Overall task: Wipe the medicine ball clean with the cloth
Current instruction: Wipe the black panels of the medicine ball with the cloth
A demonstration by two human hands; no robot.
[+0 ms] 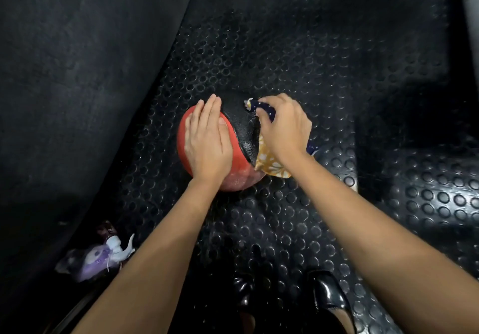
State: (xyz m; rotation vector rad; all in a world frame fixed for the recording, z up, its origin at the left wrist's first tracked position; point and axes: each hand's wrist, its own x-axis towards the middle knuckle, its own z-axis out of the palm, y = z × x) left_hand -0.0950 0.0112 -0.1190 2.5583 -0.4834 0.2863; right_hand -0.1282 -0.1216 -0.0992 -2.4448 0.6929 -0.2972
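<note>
Head view, looking down. A round medicine ball (243,131) with a finely pebbled skin, split by curved seams into red and black panels, rests on a black rubber floor mat (298,217) embossed with raised circular studs; the mat gleams where light strikes it at right. To the left of the mat lies a matte, fuzzy dark surface (77,74), meeting the mat along a curved edge. The ball sits near the middle of the view, just ahead of the person's feet, its red panel turned left and toward the viewer, its black panel on top and to the right. The left hand (207,141) lies flat on the red panel, fingers straight and together, holding nothing, forearm extended straight behind it. The right hand (283,128) has its fingers curled round a bunched cloth (272,162), pressing it against the ball's right side; the cloth is thin fabric, navy with white dots in the grip and mustard with white floral shapes where a loose flap hangs below the wrist. Two glossy black shoes (329,297) show at the lower edge. At lower left a small lilac-and-white soft item (101,256) lies on the dark surface.
</note>
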